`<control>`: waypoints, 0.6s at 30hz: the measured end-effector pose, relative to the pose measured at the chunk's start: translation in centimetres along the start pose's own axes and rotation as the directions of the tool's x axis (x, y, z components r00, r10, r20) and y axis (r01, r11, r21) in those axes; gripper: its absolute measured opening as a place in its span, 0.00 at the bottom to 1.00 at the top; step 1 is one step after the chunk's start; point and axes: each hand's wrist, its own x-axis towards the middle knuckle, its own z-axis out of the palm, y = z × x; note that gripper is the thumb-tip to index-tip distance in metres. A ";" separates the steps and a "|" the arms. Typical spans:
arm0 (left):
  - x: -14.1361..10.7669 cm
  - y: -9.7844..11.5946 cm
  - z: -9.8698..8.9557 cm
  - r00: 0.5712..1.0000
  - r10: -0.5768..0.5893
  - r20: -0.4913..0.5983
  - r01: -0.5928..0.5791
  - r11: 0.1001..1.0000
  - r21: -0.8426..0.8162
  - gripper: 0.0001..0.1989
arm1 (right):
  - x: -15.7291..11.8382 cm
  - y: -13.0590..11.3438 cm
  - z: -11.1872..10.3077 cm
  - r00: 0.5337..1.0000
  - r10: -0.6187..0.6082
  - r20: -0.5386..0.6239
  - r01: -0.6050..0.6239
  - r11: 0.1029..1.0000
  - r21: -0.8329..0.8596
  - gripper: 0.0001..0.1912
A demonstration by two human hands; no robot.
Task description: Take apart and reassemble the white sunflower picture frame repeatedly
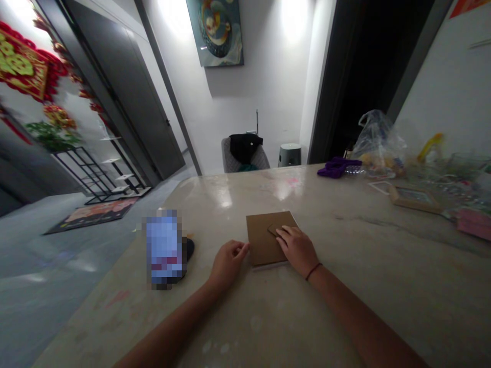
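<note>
Brown board (263, 245) lies partly under the right hand (299, 249), beside the left hand (227, 259).

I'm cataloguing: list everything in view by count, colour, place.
Panel: 1, brown, on table
Table: 1, beige, foreground
Pixelated object: 1, bluish, table left
Cloth: 1, purple, table right
Bag: 1, clear, beside cloth
Frame: 1, tan, right
Clutter: uncountable, mixed, right
Chair: 1, grey, beyond table
Garment: 1, black, on chair
Container: 1, grey, beside chair
Picture: 1, multicoloured, far wall
Decorations: several, red, left
Plant: 1, green, left
Rack: 1, black, left
Mat: 1, dark, left
Door: 1, grey, left
Left hand: 1, beside panel
Right hand: 1, on panel
</note>
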 end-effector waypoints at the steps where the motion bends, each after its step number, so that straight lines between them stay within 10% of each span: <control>1: 0.0 0.0 0.1 0.999 -0.026 -0.023 0.027 0.999 0.034 0.19 | 0.0 -0.2 -0.1 1.000 -0.008 0.005 0.008 1.000 0.003 0.15; 6: -0.1 -0.1 0.2 0.983 -0.179 -0.051 0.181 0.982 0.055 0.17 | 0.3 0.0 -0.6 0.998 0.006 -0.059 0.004 0.985 0.175 0.16; 10: 0.0 0.1 0.0 0.972 -0.235 0.009 0.235 0.972 -0.002 0.18 | 0.7 2.9 -0.8 0.947 0.267 -0.180 -0.242 0.959 0.149 0.14; 18: 0.4 0.0 -0.3 0.970 -0.239 0.051 0.240 0.970 -0.030 0.17 | 0.7 5.6 -0.3 0.904 0.416 0.099 -0.427 0.873 0.236 0.12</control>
